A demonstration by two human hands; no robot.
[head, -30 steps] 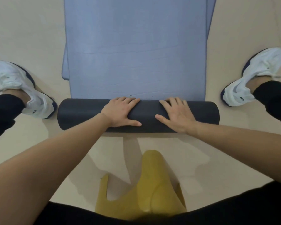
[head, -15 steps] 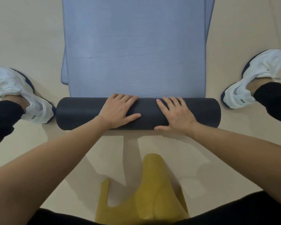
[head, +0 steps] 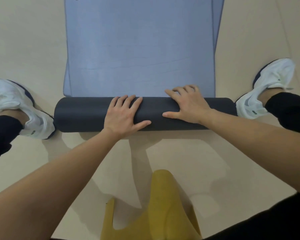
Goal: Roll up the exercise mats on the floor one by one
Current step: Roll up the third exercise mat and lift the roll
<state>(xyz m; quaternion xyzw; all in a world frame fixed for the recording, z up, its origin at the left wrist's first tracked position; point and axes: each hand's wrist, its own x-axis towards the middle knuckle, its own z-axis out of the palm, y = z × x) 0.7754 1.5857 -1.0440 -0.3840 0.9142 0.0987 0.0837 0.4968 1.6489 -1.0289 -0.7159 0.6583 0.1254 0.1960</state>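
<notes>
Small dark lettering is printed on the side of each white shoe (head: 36, 124), one left of the left hand (head: 123, 115), the other (head: 255, 106) right of the right hand (head: 189, 104); it is too small and upside down to read.

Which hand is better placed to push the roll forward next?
Left, probably. The left hand lies flat on top of the dark roll, palm down. The right hand has its fingertips over the far edge, onto the flat blue mat.

Beige floor (head: 33, 40) — half-rolled blue mat (head: 140, 49), white shoes (head: 267, 87)
</notes>
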